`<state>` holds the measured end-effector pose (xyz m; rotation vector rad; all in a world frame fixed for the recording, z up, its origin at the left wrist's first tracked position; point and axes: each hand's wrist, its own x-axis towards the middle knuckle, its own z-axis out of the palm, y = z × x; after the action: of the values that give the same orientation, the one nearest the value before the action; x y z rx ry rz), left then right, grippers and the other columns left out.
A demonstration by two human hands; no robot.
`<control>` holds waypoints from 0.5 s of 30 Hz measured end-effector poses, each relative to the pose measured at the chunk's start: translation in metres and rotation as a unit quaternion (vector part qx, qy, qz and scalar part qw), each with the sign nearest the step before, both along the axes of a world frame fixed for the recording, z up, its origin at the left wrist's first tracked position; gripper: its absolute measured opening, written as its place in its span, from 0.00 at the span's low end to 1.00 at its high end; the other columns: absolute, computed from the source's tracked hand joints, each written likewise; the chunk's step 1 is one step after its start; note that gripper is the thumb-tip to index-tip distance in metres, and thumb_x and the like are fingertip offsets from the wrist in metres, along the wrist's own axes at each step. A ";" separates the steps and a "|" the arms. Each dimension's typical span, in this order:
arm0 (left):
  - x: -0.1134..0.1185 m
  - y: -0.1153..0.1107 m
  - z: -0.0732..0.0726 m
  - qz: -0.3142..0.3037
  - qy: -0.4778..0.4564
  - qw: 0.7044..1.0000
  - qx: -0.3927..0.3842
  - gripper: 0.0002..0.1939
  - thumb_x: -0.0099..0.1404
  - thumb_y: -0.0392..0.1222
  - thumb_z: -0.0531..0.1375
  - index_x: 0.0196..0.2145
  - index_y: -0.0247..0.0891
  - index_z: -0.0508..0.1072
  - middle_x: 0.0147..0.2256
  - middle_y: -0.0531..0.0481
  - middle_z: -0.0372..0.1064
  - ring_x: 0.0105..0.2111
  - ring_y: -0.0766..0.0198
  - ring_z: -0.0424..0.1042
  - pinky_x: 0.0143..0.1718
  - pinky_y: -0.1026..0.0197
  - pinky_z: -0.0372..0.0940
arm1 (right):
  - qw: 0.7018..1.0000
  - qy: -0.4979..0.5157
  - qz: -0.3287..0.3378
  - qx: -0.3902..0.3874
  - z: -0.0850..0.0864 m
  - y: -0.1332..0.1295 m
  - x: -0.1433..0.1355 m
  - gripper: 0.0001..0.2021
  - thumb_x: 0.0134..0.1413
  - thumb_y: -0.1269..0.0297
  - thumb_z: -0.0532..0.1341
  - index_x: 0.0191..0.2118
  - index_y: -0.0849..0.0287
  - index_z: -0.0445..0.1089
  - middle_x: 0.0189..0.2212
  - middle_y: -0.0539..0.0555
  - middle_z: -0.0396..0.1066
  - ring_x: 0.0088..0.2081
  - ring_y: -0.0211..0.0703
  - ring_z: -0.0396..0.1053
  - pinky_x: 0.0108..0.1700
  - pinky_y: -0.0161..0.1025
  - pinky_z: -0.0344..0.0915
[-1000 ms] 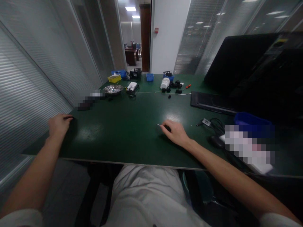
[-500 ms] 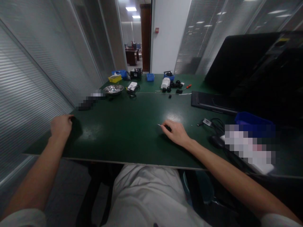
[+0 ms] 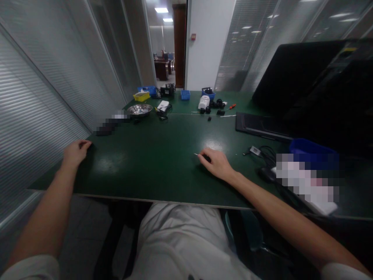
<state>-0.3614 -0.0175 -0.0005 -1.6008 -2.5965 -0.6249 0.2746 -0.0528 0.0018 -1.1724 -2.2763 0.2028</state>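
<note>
My right hand (image 3: 215,162) rests by the middle of the green table (image 3: 151,159). Its thumb and fingertips pinch a small thin pale rod (image 3: 196,154) that points left; the rest of it is hidden by the fingers. Over at the table's left side is my left hand (image 3: 74,153). Its thumb and forefinger are pressed together, and whatever may be between them is too small to make out.
Farther back stand a metal bowl (image 3: 140,110), a yellow tray (image 3: 141,97), a small blue basket (image 3: 185,95) and a red screwdriver (image 3: 232,106). To the right are a black keyboard (image 3: 262,126), cables, a black mouse (image 3: 266,174) and a dark monitor (image 3: 297,74).
My left hand has turned a little, and its thumb and forefinger now show, stretched towards the right. My right hand and the thin rod have stayed in place.
</note>
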 end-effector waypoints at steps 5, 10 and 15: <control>0.000 -0.005 0.002 -0.022 0.006 1.000 -0.013 0.23 0.72 0.52 0.59 0.54 0.32 0.77 0.40 0.47 0.76 0.38 0.59 0.69 0.37 0.67 0.58 | 1.000 -0.003 0.002 0.003 0.001 -0.001 0.000 0.12 0.72 0.57 0.56 0.40 0.56 0.72 0.35 0.52 0.74 0.33 0.41 0.69 0.36 0.38 0.57; 0.003 -0.013 0.009 -0.008 -0.029 0.998 -0.048 0.23 0.72 0.53 0.59 0.56 0.36 0.77 0.29 0.52 0.71 0.34 0.60 0.68 0.34 0.67 0.56 | 1.000 0.000 0.003 -0.007 0.003 -0.002 -0.001 0.12 0.72 0.57 0.56 0.40 0.56 0.72 0.35 0.52 0.75 0.32 0.41 0.69 0.35 0.38 0.56; 0.004 -0.013 0.010 0.011 -0.066 0.996 -0.055 0.25 0.71 0.54 0.60 0.57 0.35 0.76 0.28 0.54 0.68 0.31 0.61 0.67 0.32 0.66 0.56 | 1.000 -0.002 0.003 -0.007 0.003 -0.002 0.000 0.12 0.73 0.57 0.56 0.40 0.56 0.72 0.36 0.53 0.75 0.33 0.41 0.70 0.35 0.38 0.57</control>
<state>-0.3573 -0.0302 0.0098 -1.6106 -2.7851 -0.6171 0.2745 -0.0546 0.0045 -1.1744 -2.2853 0.2203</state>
